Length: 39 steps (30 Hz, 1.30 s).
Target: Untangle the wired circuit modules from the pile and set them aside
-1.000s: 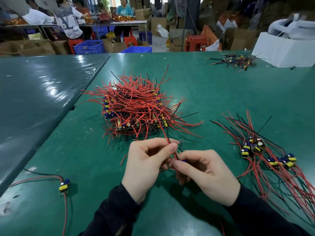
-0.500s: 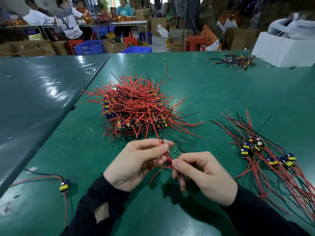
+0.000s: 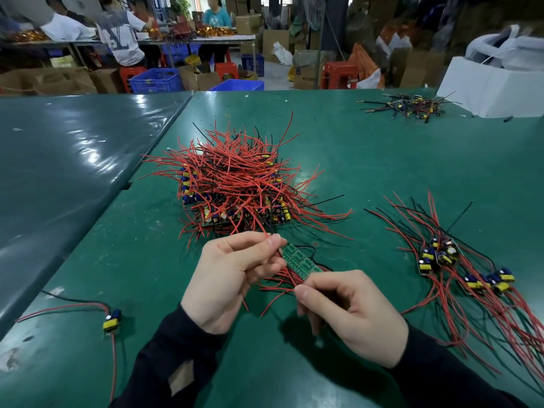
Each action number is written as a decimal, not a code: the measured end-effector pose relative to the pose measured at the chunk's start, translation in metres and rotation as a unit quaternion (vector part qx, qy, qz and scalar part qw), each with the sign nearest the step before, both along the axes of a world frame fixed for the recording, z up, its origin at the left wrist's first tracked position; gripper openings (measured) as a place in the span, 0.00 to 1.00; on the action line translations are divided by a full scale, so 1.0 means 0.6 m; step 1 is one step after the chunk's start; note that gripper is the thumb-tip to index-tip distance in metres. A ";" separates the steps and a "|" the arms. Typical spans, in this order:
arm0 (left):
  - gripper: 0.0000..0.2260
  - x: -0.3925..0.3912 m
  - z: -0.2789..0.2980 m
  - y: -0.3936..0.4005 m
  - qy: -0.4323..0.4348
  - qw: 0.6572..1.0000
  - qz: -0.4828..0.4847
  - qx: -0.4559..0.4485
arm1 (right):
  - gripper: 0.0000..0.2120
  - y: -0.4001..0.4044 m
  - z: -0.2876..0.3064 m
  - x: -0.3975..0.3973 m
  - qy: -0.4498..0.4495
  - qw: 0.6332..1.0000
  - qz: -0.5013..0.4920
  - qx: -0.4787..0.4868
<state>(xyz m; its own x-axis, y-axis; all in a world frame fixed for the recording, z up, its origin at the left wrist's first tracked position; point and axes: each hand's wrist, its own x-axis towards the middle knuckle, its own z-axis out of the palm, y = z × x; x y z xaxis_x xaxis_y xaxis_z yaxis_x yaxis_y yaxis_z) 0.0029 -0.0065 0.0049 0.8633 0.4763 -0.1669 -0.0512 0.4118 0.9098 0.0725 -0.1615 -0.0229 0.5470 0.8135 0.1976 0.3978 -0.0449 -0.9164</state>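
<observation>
Fingers (image 3: 272,241) of our left hand (image 3: 232,278) and right hand (image 3: 353,313) pinch a green circuit module (image 3: 298,262), now lifted clear, solder side up, just before the red-wired pile (image 3: 238,184) on the table (image 3: 368,160).

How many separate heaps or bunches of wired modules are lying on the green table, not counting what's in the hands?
4: the big tangled pile in the middle, a sorted bunch at right, a small dark heap far right, and a lone module near left.
</observation>
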 end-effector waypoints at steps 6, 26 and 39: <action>0.04 -0.001 -0.006 -0.006 -0.025 0.995 0.038 0.090 | 0.14 -0.001 -0.001 -0.002 -0.045 0.999 -0.011 -0.006; 0.03 -0.008 0.013 0.005 -0.102 0.990 0.075 0.070 | 0.13 -0.005 0.016 -0.006 0.108 0.990 0.059 0.068; 0.06 -0.008 0.016 0.013 -0.070 0.992 0.072 0.075 | 0.13 -0.007 0.018 -0.009 0.093 0.992 0.047 0.068</action>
<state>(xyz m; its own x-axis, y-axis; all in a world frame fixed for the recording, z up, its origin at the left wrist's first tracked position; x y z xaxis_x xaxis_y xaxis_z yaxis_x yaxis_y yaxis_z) -0.0022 0.0014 0.0143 0.7947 0.6061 0.0319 -0.2295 0.2514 0.9403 0.0670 -0.1657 -0.0124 0.5078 0.8353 0.2107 0.2170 0.1127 -0.9697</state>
